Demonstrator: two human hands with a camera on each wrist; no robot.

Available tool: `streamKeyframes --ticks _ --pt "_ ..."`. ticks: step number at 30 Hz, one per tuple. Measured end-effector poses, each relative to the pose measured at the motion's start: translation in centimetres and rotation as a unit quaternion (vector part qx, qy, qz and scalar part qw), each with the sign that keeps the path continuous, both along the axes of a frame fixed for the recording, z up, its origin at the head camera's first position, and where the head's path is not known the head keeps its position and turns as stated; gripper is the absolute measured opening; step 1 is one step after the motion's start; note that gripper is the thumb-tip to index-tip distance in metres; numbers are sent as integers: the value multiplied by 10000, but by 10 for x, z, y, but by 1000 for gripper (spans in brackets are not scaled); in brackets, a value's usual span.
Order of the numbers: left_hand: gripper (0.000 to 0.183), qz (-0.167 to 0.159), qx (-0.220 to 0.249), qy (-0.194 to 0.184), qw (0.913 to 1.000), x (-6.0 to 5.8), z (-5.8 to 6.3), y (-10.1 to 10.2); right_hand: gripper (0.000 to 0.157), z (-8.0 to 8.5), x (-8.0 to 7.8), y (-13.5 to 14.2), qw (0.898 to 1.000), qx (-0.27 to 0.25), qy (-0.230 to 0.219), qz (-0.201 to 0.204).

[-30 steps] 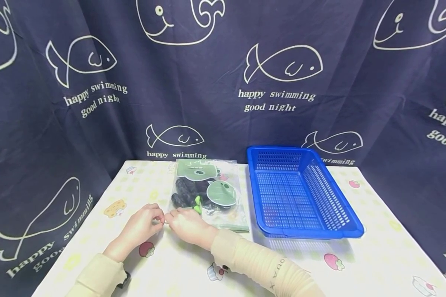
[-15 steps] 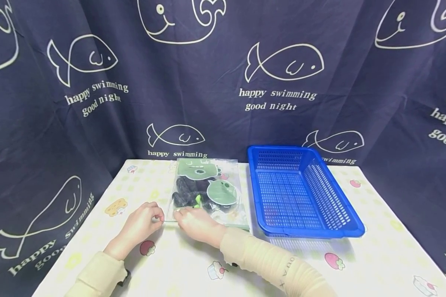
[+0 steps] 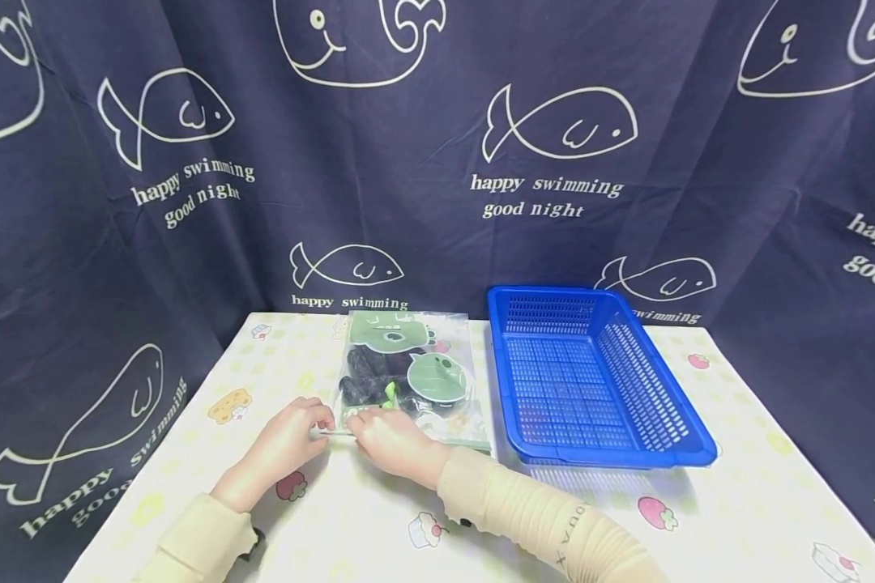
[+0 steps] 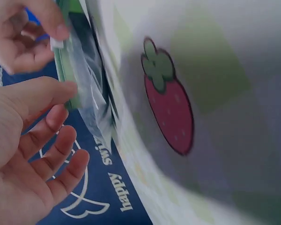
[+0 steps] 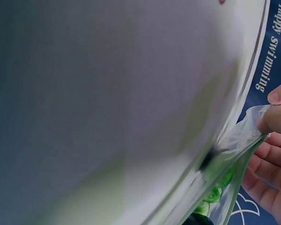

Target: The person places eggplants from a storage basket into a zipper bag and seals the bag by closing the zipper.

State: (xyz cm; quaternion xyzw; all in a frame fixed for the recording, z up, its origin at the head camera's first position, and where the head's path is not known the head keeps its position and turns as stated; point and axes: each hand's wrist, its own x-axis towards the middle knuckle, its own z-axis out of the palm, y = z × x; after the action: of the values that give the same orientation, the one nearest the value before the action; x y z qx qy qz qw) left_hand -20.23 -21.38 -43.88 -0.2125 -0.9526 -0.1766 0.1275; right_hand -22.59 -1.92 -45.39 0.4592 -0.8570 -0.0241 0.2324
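Note:
A clear zip bag point(image 3: 437, 378) with green cartoon prints lies at the middle of the table. Dark, rounded items point(image 3: 364, 368) with bright green bits point(image 3: 390, 395) show through its film. Its green zip strip point(image 4: 65, 70) runs along the side nearest me. My left hand point(image 3: 288, 437) pinches the left end of that strip between thumb and index finger, other fingers loosely bent. Just right of it, my right hand point(image 3: 394, 441) pinches the strip, near a small white piece point(image 4: 57, 44). Green round things point(image 5: 214, 194) are inside the bag in the right wrist view.
A blue perforated plastic basket point(image 3: 506, 405) stands right of the bag, nothing visible inside. Both rest on a pale checked tablecloth point(image 3: 364, 534) printed with strawberries and cupcakes. Behind the table hangs a dark blue fish-print curtain point(image 3: 423, 219).
My right hand has slid right along the zip strip, away from my left hand, opening a small gap between them. The left hand keeps its hold at the corner.

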Motion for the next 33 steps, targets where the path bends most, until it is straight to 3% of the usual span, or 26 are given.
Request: streamKeyframes --ticks 6,10,20,28,33 --pt "22 -394 -389 734 9958 -1 -5 6 17 2 2 -2 9998 -54 142 94" --pt "20 -565 -550 985 9920 -3 -6 6 18 2 3 -4 9998 -32 169 63" --pt "21 -744 -545 892 9917 -6 -6 7 14 3 4 -1 9984 179 513 127" --pt "22 -834 -427 919 9913 -9 -10 6 21 4 6 11 9985 223 435 262" --pt "24 -823 -393 949 9913 -9 -10 7 16 3 7 19 9985 224 419 261"
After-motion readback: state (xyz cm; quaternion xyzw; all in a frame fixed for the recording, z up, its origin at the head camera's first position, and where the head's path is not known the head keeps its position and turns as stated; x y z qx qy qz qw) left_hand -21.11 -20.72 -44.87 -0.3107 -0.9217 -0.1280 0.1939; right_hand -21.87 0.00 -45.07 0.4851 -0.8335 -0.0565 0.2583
